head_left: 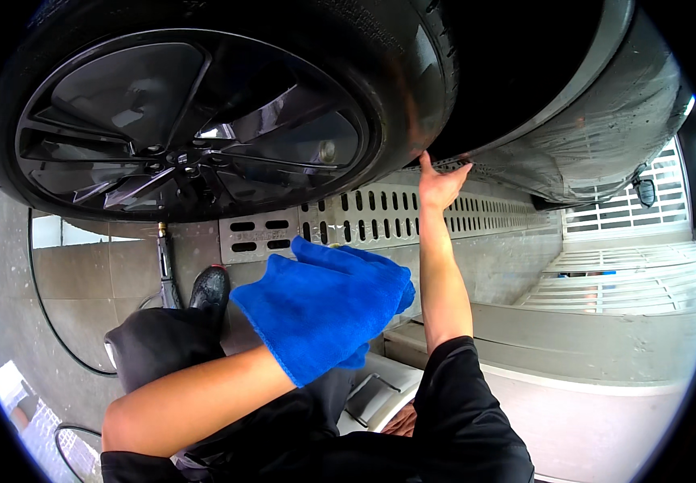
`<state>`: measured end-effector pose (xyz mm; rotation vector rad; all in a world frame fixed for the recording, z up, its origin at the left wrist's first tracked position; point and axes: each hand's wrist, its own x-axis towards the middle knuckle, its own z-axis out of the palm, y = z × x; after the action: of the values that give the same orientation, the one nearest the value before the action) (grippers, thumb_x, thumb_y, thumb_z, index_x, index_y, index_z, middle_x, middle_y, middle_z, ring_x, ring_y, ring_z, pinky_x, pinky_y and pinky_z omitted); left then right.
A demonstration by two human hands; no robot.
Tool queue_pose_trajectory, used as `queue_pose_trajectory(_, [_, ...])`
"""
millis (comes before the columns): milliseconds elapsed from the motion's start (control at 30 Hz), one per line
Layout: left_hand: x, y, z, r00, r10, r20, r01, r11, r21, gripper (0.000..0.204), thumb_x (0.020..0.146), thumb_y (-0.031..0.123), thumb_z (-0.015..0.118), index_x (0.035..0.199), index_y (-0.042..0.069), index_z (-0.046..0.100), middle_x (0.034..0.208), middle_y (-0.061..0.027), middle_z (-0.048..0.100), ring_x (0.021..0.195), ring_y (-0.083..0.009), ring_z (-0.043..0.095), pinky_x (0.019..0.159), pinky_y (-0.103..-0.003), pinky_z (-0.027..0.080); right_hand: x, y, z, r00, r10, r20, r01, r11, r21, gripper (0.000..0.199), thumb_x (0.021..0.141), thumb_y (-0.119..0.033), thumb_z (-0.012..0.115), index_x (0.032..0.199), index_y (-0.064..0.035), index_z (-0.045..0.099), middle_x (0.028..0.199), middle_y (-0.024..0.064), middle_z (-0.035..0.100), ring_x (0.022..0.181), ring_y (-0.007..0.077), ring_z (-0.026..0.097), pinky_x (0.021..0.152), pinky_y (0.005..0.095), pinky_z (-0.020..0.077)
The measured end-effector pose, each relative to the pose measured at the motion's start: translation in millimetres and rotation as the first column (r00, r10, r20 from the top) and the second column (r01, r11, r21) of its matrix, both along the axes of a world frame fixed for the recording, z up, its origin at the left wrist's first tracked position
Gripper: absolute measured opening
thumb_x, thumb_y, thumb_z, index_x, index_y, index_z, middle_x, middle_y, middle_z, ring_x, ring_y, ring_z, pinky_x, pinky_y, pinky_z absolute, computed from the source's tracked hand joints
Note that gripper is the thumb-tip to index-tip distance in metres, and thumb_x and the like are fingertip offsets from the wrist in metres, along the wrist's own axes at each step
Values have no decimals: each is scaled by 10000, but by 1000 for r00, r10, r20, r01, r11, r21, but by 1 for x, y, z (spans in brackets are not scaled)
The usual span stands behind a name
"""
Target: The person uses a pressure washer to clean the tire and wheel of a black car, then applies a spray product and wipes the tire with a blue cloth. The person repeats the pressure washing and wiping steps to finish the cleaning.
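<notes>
A blue microfibre cloth is draped over my left hand, in front of my knees. It hides the fingers and seems held in that hand. My right hand reaches up to the gap between the tyre and the lower edge of the car's wheel arch. Its thumb and fingers are spread, with the fingertips at the tyre and arch edge; I see nothing held in it. Above the cloth stands the wheel with its glossy black rim.
A slotted metal drain cover runs along the floor beneath the car. A spray gun stands below the wheel, with a black hose on the left. My shoe is beside it. The wet dark car body extends right, towards white railings.
</notes>
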<state>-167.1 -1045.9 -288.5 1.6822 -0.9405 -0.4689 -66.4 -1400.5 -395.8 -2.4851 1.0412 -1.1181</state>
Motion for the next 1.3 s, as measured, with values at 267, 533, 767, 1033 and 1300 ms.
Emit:
queue_pose_trajectory(267, [-1, -7, -2, 993, 42, -113, -40, 999, 16, 335, 941, 279, 718, 1188, 65, 646, 1030, -24, 682, 874, -169, 690, 761, -299, 585, -8, 25, 54, 960, 205, 189, -130, 929, -348, 1055, 772, -354, 914, 1523, 114, 338, 1525, 351, 425, 1420, 498, 414, 1173, 532, 362])
queue_pose_trajectory(533, [8, -7, 34, 371, -40, -928, -4, 999, -45, 266, 977, 244, 686, 1167, 60, 662, 1064, -14, 700, 912, -127, 691, 757, -278, 587, 17, 14, 26, 965, 191, 180, -128, 941, -315, 1109, 814, -384, 870, 1534, 165, 230, 1594, 406, 243, 1492, 524, 279, 1225, 534, 283])
queue_pose_trajectory(767, [4, -8, 14, 997, -75, -7, 75, 995, -60, 297, 940, 263, 685, 1151, 53, 678, 1053, -135, 715, 885, -268, 710, 742, -386, 585, 10, 7, 21, 890, 395, 226, -323, 899, -297, 1019, 878, -314, 823, 1534, 179, 217, 1612, 412, 181, 1526, 519, 197, 1247, 524, 238])
queue_pose_trajectory(1033, [2, -13, 7, 997, -35, -68, 37, 999, 34, 260, 934, 241, 685, 1123, 65, 660, 1007, -112, 704, 850, -249, 703, 710, -370, 581, 12, 22, 44, 893, 297, 338, -247, 952, -182, 887, 868, -365, 842, 1417, 202, 438, 1503, 408, 407, 1455, 492, 382, 1212, 483, 325])
queue_pose_trajectory(1300, [2, -14, 8, 991, -27, -133, 36, 997, 70, 224, 927, 219, 684, 1095, 76, 642, 961, -88, 694, 815, -229, 696, 678, -354, 576, 17, 38, 82, 844, 366, 393, -273, 923, -273, 889, 848, -291, 868, 1471, 143, 405, 1543, 363, 386, 1453, 475, 386, 1214, 515, 309])
